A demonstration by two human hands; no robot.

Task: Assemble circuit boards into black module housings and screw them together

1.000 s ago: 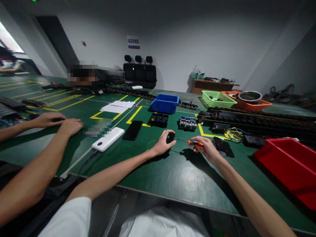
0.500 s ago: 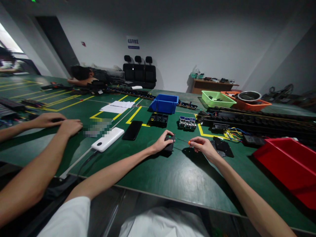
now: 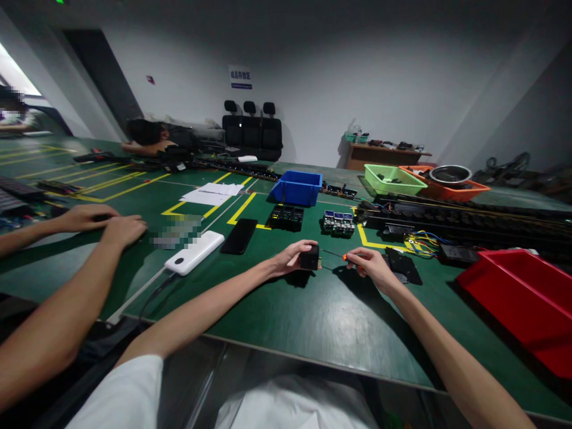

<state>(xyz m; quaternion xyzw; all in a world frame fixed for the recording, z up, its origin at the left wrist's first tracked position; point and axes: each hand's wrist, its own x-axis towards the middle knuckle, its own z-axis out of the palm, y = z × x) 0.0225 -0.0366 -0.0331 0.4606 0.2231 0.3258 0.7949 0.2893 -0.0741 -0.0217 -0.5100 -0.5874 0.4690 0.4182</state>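
Note:
Between the thumb and fingers of my left hand [image 3: 292, 257] is a small black box-shaped part [image 3: 309, 258], with brass-coloured pins on its right side. It is held just over the green table [image 3: 277, 316]. My right hand [image 3: 369, 263] is closed around the orange handle of a screwdriver [image 3: 345, 257]. The thin shaft points left at the black part; whether the tip touches it I cannot tell. Beyond my hands sit a silver-and-blue module block [image 3: 338, 223] and a black module block [image 3: 286, 217]. Flat black plates [image 3: 404, 266] lie beside my right wrist.
A red bin [image 3: 518, 304] stands at the right, a blue bin [image 3: 295, 187] at the back. Long black rails [image 3: 447, 214] and coloured wires [image 3: 422, 243] lie back right. Left are a phone [image 3: 239, 236], a white power bank [image 3: 195, 252] and a co-worker's hands [image 3: 123, 229].
My left hand has turned the black part, so its pins now show on the right side. My right hand and the screwdriver have shifted very slightly right.

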